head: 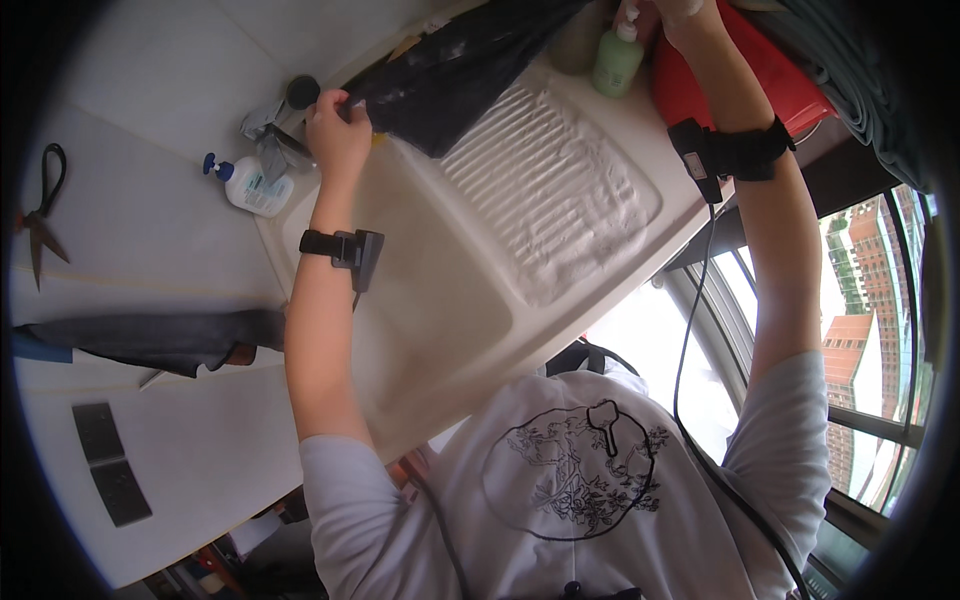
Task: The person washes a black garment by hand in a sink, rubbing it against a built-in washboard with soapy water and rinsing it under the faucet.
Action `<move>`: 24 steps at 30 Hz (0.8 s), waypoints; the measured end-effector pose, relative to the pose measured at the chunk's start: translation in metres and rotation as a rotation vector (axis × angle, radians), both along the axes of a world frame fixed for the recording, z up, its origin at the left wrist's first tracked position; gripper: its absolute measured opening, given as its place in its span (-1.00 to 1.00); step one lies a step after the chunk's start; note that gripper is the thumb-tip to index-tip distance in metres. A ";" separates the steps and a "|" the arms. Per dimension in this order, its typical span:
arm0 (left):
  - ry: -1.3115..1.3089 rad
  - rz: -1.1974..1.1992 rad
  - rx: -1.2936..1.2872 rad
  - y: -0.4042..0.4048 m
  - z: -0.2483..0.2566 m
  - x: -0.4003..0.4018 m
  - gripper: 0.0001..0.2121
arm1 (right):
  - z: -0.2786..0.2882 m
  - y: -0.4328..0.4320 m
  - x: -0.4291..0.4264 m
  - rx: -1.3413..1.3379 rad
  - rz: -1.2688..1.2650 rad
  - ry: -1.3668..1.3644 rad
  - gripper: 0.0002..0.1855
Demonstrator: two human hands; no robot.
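My left hand (339, 131) pinches the lower left corner of a dark wet cloth (450, 82), which bears some foam and hangs spread over the upper part of the laundry sink (420, 300). Under the cloth's lower edge, the sink's built-in washboard (547, 187) shows ridges covered in white suds. My right hand (681, 13), with foam on it, reaches past the top edge of the view. Its fingers are mostly cut off, so its grip is hidden. Just left of that wrist stands a green pump bottle (619, 64). Both wrists wear black strapped devices.
A white pump bottle with a blue top (259, 186) stands at the sink's left rim, near a dark round-topped container (302, 92). Scissors (41, 217) and a dark cloth (165, 337) hang at the left wall. A red plastic container (757, 75) lies beyond my right forearm.
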State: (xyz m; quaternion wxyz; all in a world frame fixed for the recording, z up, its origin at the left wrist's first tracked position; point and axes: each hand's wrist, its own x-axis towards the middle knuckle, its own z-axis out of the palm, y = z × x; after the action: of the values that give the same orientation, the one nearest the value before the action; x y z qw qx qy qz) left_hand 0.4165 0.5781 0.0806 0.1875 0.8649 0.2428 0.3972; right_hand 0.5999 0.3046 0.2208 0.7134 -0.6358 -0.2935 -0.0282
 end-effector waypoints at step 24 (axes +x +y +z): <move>0.425 -0.838 -0.015 -0.154 -0.074 0.054 -0.58 | -0.153 -0.093 -0.064 -0.803 0.580 0.274 -0.51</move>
State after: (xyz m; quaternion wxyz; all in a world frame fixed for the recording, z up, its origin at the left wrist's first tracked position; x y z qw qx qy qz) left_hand 0.4709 0.4245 0.0064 0.2840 0.9492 -0.0915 0.0998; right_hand 0.5355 0.2117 0.0683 0.4234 -0.7498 -0.3494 0.3693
